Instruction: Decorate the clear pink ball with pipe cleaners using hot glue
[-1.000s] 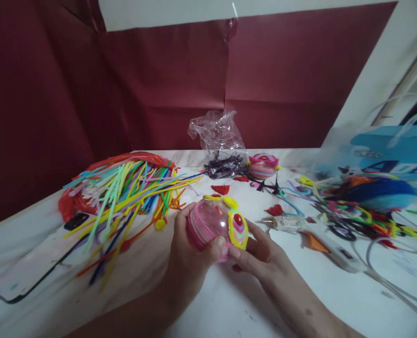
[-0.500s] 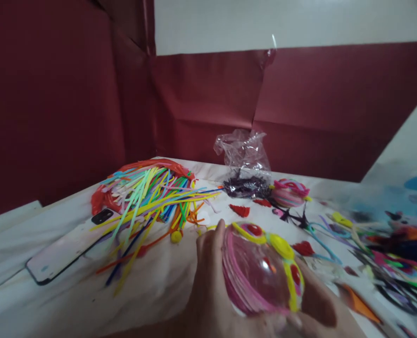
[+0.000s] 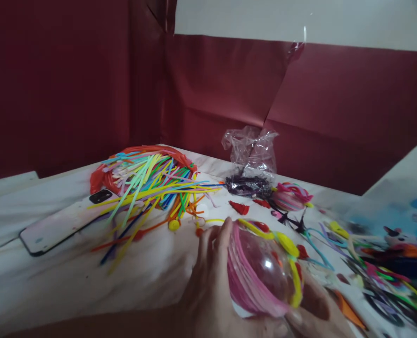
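Note:
A clear round ball (image 3: 266, 267) sits between my two hands at the lower middle. Pink pipe cleaners wrap its left and lower side, and yellow ones with red pieces run along its top and right. My left hand (image 3: 211, 277) holds the ball from the left, its fingers pointing up along the pink band. On the right and below, my right hand (image 3: 315, 305) grips the ball near the yellow strip, with its thumb at the lower edge. The undersides of both hands are hidden.
Colourful pipe cleaners (image 3: 159, 180) in red wrapping lie at left beside a phone (image 3: 64, 220). Behind stands a clear plastic bag (image 3: 252, 152), near a pink bundle (image 3: 291, 195). Red pieces (image 3: 239, 207), an orange tool (image 3: 349, 310) and tangled pipe cleaners (image 3: 387, 277) lie rightward.
The ball has turned slightly in my hands, showing more of the pink band and less of the red pieces. Both hands stay on it. The camera view has tilted.

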Demonstrator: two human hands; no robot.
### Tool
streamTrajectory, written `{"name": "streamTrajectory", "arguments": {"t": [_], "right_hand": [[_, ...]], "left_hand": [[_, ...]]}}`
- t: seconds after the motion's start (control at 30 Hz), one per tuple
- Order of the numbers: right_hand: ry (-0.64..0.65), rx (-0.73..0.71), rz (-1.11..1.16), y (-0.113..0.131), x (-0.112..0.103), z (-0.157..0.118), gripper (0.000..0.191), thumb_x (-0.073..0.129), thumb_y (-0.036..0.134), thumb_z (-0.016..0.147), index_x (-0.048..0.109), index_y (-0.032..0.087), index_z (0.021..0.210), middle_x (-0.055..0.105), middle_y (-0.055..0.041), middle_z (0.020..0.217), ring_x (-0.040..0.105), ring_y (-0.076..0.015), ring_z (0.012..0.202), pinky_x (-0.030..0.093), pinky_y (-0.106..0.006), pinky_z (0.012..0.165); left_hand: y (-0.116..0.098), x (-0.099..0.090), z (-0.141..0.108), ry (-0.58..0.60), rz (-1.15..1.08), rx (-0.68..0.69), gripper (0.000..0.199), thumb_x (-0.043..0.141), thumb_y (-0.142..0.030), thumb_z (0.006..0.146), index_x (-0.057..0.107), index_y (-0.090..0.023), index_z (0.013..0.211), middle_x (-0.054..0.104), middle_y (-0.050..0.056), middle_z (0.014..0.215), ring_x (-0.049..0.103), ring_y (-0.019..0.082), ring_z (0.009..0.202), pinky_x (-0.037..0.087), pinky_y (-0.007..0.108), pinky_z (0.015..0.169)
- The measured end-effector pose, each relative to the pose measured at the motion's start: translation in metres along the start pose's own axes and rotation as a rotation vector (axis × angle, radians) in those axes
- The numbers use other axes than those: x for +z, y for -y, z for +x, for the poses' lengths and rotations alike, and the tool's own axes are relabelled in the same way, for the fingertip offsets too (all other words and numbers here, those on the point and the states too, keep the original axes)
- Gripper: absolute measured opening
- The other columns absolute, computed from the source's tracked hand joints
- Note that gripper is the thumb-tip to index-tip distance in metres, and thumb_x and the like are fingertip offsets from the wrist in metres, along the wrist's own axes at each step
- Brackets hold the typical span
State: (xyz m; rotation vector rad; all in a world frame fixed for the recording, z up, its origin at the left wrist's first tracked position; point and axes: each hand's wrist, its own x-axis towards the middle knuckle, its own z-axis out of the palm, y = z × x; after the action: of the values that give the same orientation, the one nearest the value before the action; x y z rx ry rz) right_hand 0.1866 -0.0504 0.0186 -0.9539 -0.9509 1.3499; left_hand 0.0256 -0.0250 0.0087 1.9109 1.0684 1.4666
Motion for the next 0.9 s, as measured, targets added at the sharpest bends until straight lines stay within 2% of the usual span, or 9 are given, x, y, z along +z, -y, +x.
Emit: {"name": "streamTrajectory", "arguments": {"t": [0.07, 0.23, 0.4, 0.5, 0.67, 0.73, 0.9], "right_hand": [[-0.004, -0.008, 0.043, 0.000, 0.004, -0.001, 0.089, 0.084, 0.036, 0.058, 0.045, 0.034, 0.138, 0.057, -0.0076, 0.130, 0.054, -0.0320, 0.118, 0.045, -0.040, 0.097], [-0.030, 0.041, 0.088, -0.001, 0.009, -0.002, 0.082, 0.080, 0.028, 0.063, 0.047, 0.032, 0.137, 0.055, -0.0082, 0.133, 0.051, -0.0304, 0.121, 0.040, -0.043, 0.102], [-0.004, 0.011, 0.125, -0.001, 0.010, 0.001, 0.065, 0.080, 0.023, 0.062, 0.060, 0.027, 0.124, 0.059, -0.0085, 0.127, 0.053, -0.0298, 0.119, 0.039, -0.044, 0.102], [-0.023, -0.001, 0.107, -0.004, 0.009, 0.003, 0.062, 0.081, 0.021, 0.061, 0.060, 0.024, 0.120, 0.062, -0.0086, 0.122, 0.058, -0.0279, 0.111, 0.042, -0.042, 0.098], [-0.013, -0.022, 0.043, -0.013, 0.003, 0.010, 0.079, 0.087, 0.027, 0.050, 0.053, 0.025, 0.121, 0.067, -0.0059, 0.109, 0.063, -0.0239, 0.091, 0.046, -0.037, 0.081], [-0.009, -0.033, 0.013, -0.016, 0.001, 0.013, 0.083, 0.088, 0.029, 0.047, 0.052, 0.025, 0.122, 0.067, -0.0048, 0.107, 0.063, -0.0226, 0.087, 0.046, -0.035, 0.079], [-0.012, -0.046, -0.098, -0.018, -0.002, 0.017, 0.083, 0.088, 0.034, 0.050, 0.052, 0.022, 0.123, 0.066, -0.0060, 0.107, 0.062, -0.0231, 0.092, 0.047, -0.033, 0.077]], "left_hand": [[0.001, 0.000, 0.002, 0.013, 0.026, 0.025, 0.112, 0.081, -0.033, 0.053, 0.018, -0.027, 0.146, 0.042, 0.015, 0.138, 0.042, 0.038, 0.127, 0.043, 0.056, 0.100], [-0.005, 0.000, 0.008, 0.050, 0.009, -0.103, 0.099, 0.077, -0.030, 0.057, 0.026, -0.020, 0.141, 0.046, 0.016, 0.132, 0.044, 0.036, 0.125, 0.041, 0.056, 0.102], [-0.010, 0.000, 0.013, 0.069, 0.043, -0.138, 0.088, 0.072, -0.026, 0.059, 0.030, -0.015, 0.136, 0.047, 0.020, 0.133, 0.044, 0.036, 0.127, 0.041, 0.054, 0.104], [-0.008, 0.001, 0.012, 0.073, 0.071, -0.141, 0.083, 0.070, -0.025, 0.061, 0.031, -0.015, 0.134, 0.048, 0.020, 0.134, 0.046, 0.035, 0.127, 0.043, 0.053, 0.102], [0.008, 0.008, 0.009, -0.002, 0.063, -0.140, 0.085, 0.071, -0.027, 0.062, 0.030, -0.020, 0.136, 0.048, 0.017, 0.136, 0.049, 0.035, 0.125, 0.045, 0.052, 0.100], [0.017, 0.011, 0.009, -0.014, 0.084, -0.126, 0.083, 0.069, -0.028, 0.065, 0.030, -0.022, 0.137, 0.045, 0.016, 0.140, 0.046, 0.034, 0.128, 0.042, 0.053, 0.103], [0.036, 0.014, 0.012, 0.063, 0.092, -0.109, 0.086, 0.070, -0.028, 0.068, 0.024, -0.020, 0.141, 0.041, 0.018, 0.142, 0.046, 0.033, 0.128, 0.042, 0.053, 0.102]]}}
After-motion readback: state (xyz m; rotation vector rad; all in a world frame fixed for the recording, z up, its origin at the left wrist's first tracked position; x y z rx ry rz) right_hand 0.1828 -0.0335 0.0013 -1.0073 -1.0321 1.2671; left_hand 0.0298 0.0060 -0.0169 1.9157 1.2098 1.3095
